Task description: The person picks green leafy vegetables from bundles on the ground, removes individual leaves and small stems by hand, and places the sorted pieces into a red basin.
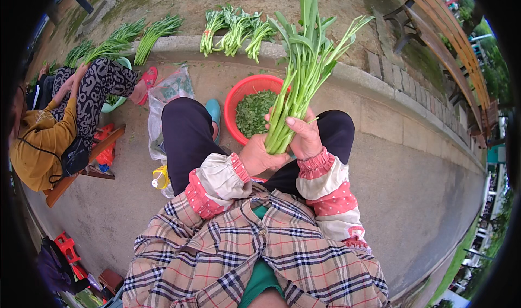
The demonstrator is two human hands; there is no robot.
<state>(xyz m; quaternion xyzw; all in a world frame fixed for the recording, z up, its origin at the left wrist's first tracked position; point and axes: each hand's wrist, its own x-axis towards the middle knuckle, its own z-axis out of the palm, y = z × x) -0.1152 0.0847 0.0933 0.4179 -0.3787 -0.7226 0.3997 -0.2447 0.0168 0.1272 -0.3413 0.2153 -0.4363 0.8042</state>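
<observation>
Both of my hands grip one bunch of water spinach point(299, 78), its pale stems low and its leaves pointing up and away from me. My left hand point(260, 155) wraps the cut stem ends. Higher up, my right hand point(306, 135) closes around the stems, with its thumb across the front. Behind the bunch, between my knees, stands a red plastic colander basket point(233, 119) holding loose green leaves point(254, 112). Part of its right side is hidden by the stems and my hand.
Several bunches of greens point(236, 29) lie on the concrete kerb point(179, 47). A clear plastic bag point(169, 92) and a yellow-labelled bottle point(160, 177) are left of my leg. Further left, a person point(44, 145) sits on a wooden stool point(67, 188). A slatted bench point(447, 51) stands at right.
</observation>
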